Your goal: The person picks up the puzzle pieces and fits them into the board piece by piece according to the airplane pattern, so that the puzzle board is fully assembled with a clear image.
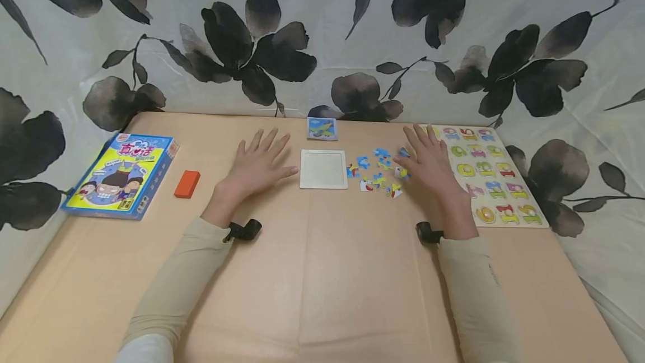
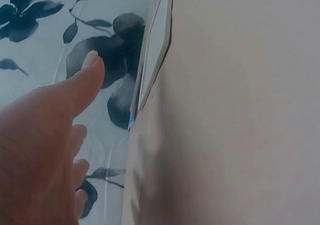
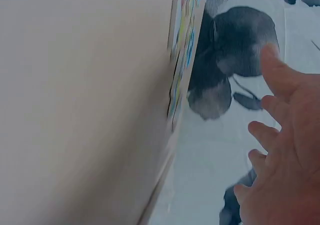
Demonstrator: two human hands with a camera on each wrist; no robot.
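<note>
My left hand is spread over the table just left of a white square puzzle frame, its thumb pointing at the frame's edge. Nothing is in its fingers. Small jigsaw pieces in blue, yellow and red lie scattered to the right of the frame. Over their right side, my right hand is spread with straight fingers, also holding nothing, and it hides part of the pieces. Behind the frame lies a small picture card in blue and green. Both wrist views show the hands raised off the table surface.
At the left lies a blue and yellow box with cartoon children on it. Beside it is an orange-red block. A white board with colourful number and letter pictures lies at the right, partly under my right hand. A floral curtain hangs behind the table.
</note>
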